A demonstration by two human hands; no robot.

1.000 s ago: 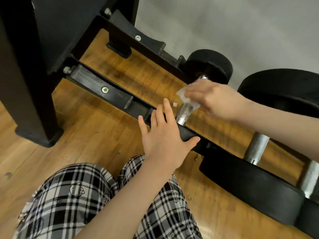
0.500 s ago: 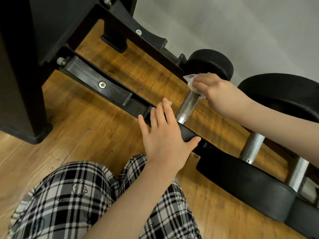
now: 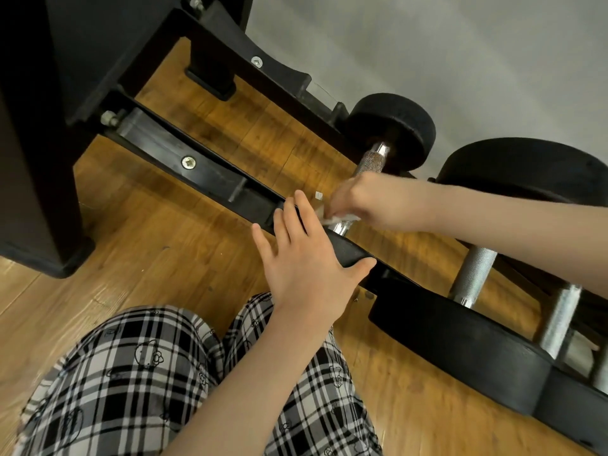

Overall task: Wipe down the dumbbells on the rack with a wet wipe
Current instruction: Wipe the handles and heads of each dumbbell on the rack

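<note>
A black rack stands on a wooden floor, with plaid trousers showing below it. The left hand lies flat, fingers spread and released, over the near head of the small dumbbell, thumb hooked around its edge. Just past those fingertips, the right hand is clenched on a white wet wipe, pressing it to the near end of the knurled handle. Beyond its knuckles the handle runs bare to the far head. To the right of that hand rests a larger dumbbell.
</note>
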